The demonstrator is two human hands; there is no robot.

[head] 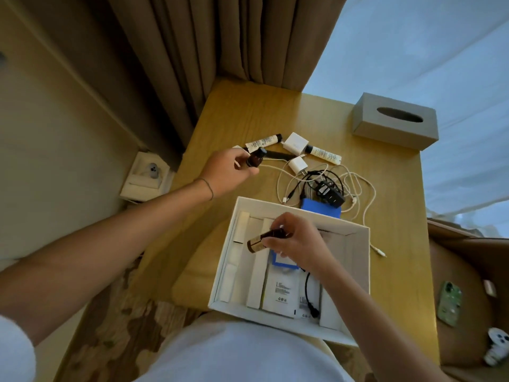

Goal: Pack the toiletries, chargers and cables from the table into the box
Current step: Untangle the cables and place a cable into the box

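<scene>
Your right hand (296, 238) pinches a small brown bottle (264, 239), tilted, over the white cardboard box (355, 274) at the near tabletop (248, 111) edge. Your left hand (228, 169) grips a second dark bottle (62, 158) over the tabletop beyond the box. Just past it lie two white tubes (325, 154), two glossy white cube chargers (296, 143), and tangled white and black cables (355, 186) with a black adapter (329, 193).

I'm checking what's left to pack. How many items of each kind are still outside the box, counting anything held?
Brown bottles: 2, one in the left hand, one in the right hand
White tubes: 2
White chargers: 2
Black charger: 1
Total: 7, besides the tangled cables
</scene>
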